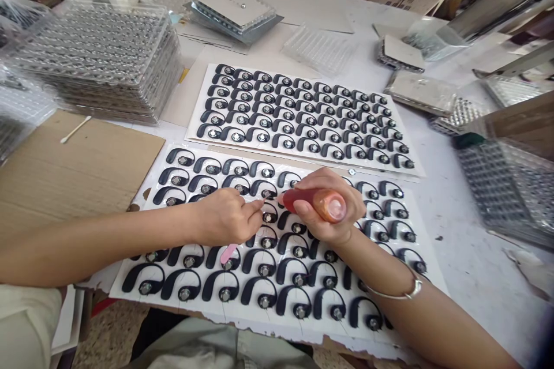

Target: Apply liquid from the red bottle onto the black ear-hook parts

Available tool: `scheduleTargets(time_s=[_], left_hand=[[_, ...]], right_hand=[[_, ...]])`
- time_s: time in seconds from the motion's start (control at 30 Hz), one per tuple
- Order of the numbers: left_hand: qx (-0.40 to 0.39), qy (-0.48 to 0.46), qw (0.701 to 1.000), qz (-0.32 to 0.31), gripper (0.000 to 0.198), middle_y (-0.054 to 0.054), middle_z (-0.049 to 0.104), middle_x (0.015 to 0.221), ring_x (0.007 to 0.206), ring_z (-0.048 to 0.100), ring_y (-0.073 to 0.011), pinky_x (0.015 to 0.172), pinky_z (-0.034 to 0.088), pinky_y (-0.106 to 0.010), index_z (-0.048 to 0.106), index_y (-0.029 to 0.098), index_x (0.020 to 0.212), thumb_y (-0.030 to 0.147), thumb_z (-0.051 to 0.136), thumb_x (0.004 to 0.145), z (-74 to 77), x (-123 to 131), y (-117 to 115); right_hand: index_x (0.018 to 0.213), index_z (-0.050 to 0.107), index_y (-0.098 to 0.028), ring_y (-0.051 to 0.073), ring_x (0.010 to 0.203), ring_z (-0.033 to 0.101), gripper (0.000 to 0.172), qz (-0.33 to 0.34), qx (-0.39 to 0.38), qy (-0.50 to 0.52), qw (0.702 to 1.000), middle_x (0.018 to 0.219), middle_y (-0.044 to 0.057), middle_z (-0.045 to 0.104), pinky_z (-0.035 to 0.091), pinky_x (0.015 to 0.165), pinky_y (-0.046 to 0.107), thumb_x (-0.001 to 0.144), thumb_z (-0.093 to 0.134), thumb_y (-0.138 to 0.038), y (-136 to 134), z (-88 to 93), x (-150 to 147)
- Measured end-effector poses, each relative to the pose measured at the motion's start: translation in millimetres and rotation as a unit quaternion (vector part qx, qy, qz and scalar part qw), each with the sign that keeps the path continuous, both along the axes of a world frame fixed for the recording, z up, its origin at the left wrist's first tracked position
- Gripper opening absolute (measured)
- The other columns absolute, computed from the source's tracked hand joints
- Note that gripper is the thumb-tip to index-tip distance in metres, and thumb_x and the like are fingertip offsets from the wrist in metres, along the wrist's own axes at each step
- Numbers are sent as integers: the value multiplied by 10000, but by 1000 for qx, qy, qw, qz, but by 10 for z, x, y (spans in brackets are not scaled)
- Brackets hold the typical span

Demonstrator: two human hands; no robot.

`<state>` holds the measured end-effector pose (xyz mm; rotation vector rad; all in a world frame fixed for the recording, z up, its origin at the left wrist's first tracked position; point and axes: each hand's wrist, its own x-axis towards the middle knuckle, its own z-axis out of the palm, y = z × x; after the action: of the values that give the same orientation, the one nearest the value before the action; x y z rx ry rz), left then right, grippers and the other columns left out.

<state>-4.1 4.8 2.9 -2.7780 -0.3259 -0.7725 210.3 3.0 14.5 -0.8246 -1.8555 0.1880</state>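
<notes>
In my right hand (331,204) is a small orange-red squeeze bottle (309,202); my fingers wrap round it and its tip points left. My left hand (229,216) is closed, its fingertips close to the bottle's tip. Out from under the left palm sticks the flat pink end (229,252) of a slim tool; the rest is hidden by the hand. Both hands are over the near white sheet (130,282), which carries rows of black hook-shaped earphone pieces (188,279), each with a round silvery part. Fine hair-like wires show on several of the nearest pieces.
Behind lies a second white sheet (201,121) with similar earphone pieces. A tall stack of clear trays (99,63) stands at the left, near a cardboard sheet (73,167) with a cotton swab (75,130). More trays (506,184) are at the right.
</notes>
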Motion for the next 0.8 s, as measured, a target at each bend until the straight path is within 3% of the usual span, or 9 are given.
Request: scheduleTargets(time_s=[0.73, 0.8], left_hand=[[-49, -16, 999, -3, 172, -84, 737, 845, 541, 642, -140, 415, 498, -237, 625, 108, 758, 88, 506, 879, 17, -19, 63], [-81, -2, 997, 6, 181, -74, 739, 852, 555, 647, -137, 435, 505, -231, 635, 120, 764, 112, 505, 890, 18, -25, 70]], right_hand=[[863, 628, -198, 137, 528, 570, 169, 4, -12, 14, 1000, 666, 8, 632, 467, 464, 279, 748, 683, -309, -7, -27, -9], [861, 629, -196, 140, 529, 572, 171, 5, -13, 14, 1000, 664, 11, 632, 468, 462, 281, 748, 684, -311, -12, -29, -9]])
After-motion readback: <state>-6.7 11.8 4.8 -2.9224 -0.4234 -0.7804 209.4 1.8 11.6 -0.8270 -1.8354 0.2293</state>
